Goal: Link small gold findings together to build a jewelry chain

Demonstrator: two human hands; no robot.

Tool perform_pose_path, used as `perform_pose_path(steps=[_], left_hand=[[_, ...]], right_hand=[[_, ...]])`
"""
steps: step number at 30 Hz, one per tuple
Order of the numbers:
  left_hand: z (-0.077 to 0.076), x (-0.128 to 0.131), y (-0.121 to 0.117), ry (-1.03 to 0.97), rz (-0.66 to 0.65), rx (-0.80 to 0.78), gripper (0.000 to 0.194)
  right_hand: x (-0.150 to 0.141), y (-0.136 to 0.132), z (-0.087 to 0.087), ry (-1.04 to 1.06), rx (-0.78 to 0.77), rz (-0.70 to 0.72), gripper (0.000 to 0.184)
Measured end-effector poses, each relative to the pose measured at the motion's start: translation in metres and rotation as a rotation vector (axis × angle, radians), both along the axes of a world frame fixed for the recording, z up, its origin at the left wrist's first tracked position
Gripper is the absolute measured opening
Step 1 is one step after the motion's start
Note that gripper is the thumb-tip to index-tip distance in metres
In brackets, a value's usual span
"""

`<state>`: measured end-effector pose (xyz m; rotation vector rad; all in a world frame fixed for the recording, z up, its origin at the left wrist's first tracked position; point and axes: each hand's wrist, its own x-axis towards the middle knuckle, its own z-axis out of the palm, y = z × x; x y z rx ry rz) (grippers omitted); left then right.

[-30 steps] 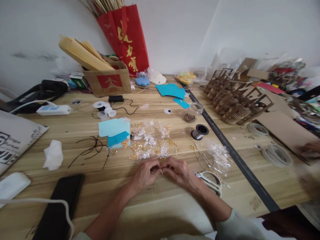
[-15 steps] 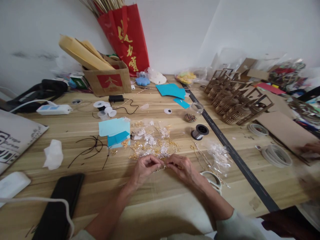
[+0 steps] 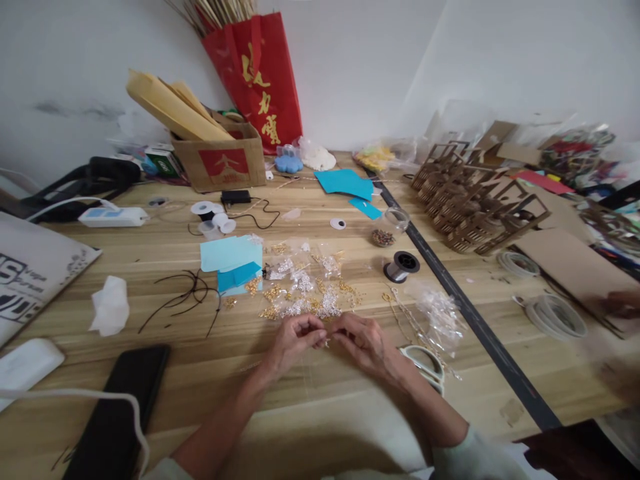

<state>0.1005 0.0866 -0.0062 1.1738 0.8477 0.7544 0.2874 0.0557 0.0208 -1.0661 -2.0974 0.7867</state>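
Observation:
Near the front middle of the table my left hand (image 3: 299, 339) is closed in a pinch. A short bit of a small beaded strand (image 3: 327, 343) shows at its fingertips. My right hand (image 3: 364, 340) pinches close beside it, fingertips almost touching the left ones; what lies in them is too small to make out. A faint clear thread (image 3: 307, 377) seems to hang below the left hand. Just beyond both hands lie loose silver and gold beads (image 3: 327, 303), some on small clear bags. White-handled scissors (image 3: 425, 367) rest beside my right forearm.
A wire spool (image 3: 401, 266), a bead jar (image 3: 385, 235) and thin chains (image 3: 400, 313) lie to the right. Blue cards (image 3: 230, 253), black cord (image 3: 193, 293) and a phone (image 3: 120, 407) are leftward. Wooden lantern-like frames (image 3: 475, 200) stand back right. Another person's hand (image 3: 623, 303) touches cardboard.
My fingertips have moved slightly apart, and less of the beaded strand shows between them. The whole view has shifted a little. The things on the table have stayed put.

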Motion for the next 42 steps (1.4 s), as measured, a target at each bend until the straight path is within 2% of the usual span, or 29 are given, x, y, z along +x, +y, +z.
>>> perform_pose_path(steps=[8, 14, 30, 36, 42], left_hand=[[-0.0022, -0.0010, -0.0008, 0.049, -0.027, 0.003, 0.022], [-0.0021, -0.0012, -0.0013, 0.077, -0.042, 0.048, 0.024], [-0.0038, -0.0005, -0.0007, 0.067, -0.037, 0.029, 0.024], [-0.0052, -0.0005, -0.0005, 0.051, -0.023, 0.010, 0.023], [-0.0062, -0.0005, -0.0008, 0.134, -0.020, 0.128, 0.018]], right_hand=[[-0.0018, -0.0017, -0.0068, -0.014, -0.017, -0.088, 0.010], [-0.0034, -0.0007, -0.0027, -0.076, -0.009, -0.018, 0.017], [-0.0043, -0.0019, -0.0062, -0.197, 0.041, -0.039, 0.018], [-0.0054, -0.0018, -0.0050, -0.135, 0.049, -0.058, 0.013], [-0.0071, -0.0037, -0.0029, -0.072, 0.042, -0.081, 0.007]])
